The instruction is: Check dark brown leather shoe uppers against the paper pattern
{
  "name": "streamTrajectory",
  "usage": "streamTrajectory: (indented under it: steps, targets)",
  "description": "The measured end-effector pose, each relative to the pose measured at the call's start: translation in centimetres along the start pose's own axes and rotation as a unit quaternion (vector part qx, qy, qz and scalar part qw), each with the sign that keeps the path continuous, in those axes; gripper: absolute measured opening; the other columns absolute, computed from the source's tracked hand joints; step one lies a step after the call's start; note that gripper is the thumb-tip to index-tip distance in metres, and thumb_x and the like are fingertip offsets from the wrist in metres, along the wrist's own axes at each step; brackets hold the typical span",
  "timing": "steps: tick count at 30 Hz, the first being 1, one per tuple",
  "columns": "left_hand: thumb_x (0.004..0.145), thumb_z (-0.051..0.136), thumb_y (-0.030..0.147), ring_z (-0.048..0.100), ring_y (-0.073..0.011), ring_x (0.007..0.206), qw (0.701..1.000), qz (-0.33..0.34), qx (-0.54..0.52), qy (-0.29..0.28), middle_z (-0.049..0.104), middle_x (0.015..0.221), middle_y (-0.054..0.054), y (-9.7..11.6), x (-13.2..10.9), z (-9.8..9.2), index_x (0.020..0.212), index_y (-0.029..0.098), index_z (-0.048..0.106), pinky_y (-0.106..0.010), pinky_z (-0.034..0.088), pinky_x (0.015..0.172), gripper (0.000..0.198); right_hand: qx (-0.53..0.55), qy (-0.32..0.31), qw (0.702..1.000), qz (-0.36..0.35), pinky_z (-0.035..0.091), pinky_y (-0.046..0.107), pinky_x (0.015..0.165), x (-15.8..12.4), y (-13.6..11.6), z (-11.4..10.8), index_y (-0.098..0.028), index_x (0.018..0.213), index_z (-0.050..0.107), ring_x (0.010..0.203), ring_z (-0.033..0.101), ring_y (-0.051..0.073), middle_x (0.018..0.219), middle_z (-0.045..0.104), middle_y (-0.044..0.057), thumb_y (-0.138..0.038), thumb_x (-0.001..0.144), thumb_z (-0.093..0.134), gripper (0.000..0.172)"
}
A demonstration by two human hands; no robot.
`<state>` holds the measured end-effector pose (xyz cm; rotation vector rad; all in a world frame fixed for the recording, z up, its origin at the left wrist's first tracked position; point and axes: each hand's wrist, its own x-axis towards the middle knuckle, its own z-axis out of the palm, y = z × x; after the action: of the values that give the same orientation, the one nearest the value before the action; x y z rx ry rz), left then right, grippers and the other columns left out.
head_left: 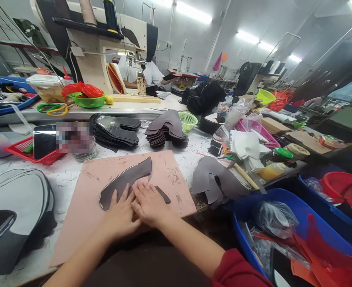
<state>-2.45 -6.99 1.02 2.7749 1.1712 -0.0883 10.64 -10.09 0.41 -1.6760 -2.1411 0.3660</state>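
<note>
On the pink board — both hands atop gray piece.

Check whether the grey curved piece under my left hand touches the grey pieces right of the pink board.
Apart: the head view shows bare pink board between the curved piece and the grey pieces.

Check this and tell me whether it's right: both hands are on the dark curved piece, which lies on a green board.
Wrong in the board's colour: the head view shows the board is pink, not green. Both the left hand and right hand are on the dark curved piece, which lies on it.
</note>
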Motion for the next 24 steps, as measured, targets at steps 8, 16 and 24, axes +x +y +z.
streamTrajectory:
  steps: [8,16,24]
  targets:
    - [0.078,0.037,0.048,0.017,-0.0270,0.129,0.993,-0.115,-0.026,0.005,0.022,0.140,-0.015,-2.0,0.2,0.1,0.131,0.009,0.029,-0.043,0.020,0.103,0.067,-0.041,-0.059,0.994,0.087,0.021,0.047,0.100,-4.8,1.4,-1.1,-0.027,0.134,0.023,0.130,0.012,0.030,0.144,0.014,0.009,-0.052,0.082,0.035,0.059]
    - [0.074,0.042,0.057,0.014,-0.0308,0.129,0.996,-0.083,-0.018,0.006,0.019,0.141,-0.015,-4.6,0.1,-0.9,0.132,0.022,0.028,-0.049,0.020,0.101,0.068,-0.104,-0.069,0.992,0.023,0.021,0.048,0.097,1.4,0.3,-5.8,-0.016,0.107,0.057,0.103,0.051,0.027,0.100,0.062,0.014,-0.039,0.084,0.038,0.037]
    - [0.042,0.053,0.077,0.009,-0.0354,0.129,0.998,-0.023,-0.047,0.021,0.013,0.141,-0.020,-5.7,-1.4,-0.1,0.135,0.015,0.015,-0.052,0.015,0.102,0.118,-0.061,-0.110,0.992,-0.030,0.039,0.037,0.080,9.6,0.3,-3.9,-0.015,0.112,0.052,0.097,0.054,0.026,0.104,0.060,0.014,-0.028,0.077,0.050,0.037]
